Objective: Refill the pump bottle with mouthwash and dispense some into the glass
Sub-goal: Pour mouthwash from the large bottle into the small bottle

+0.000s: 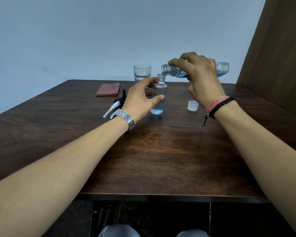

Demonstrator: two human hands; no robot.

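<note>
The mouthwash bottle (220,70) is gripped around its neck and shoulder by the right hand (200,79) and tipped nearly flat, its open mouth held just above and a bit right of the pump bottle (158,98). The pump bottle is stood upright on the table (161,151), steadied by the left hand (140,98), thumb and fingers curled round its sides. A shallow layer of blue liquid is seen at its bottom, so the refill is judged barely begun.

Biggest risk, honestly: the mouthwash bottle's mouth is way wider than the little threaded neck below, so a splash down the outside is easily caused if it's tipped any further or too fast. A wet, slippery bottle could then be knocked over.

The pump head (115,105) is left lying behind the left wrist, where it could get nudged. The cap (193,105) is sat near the right wrist, and the glass (142,73) is parked behind, apparently with some clear liquid in it. The folded red cloth (108,89) is there for spills, at least.
</note>
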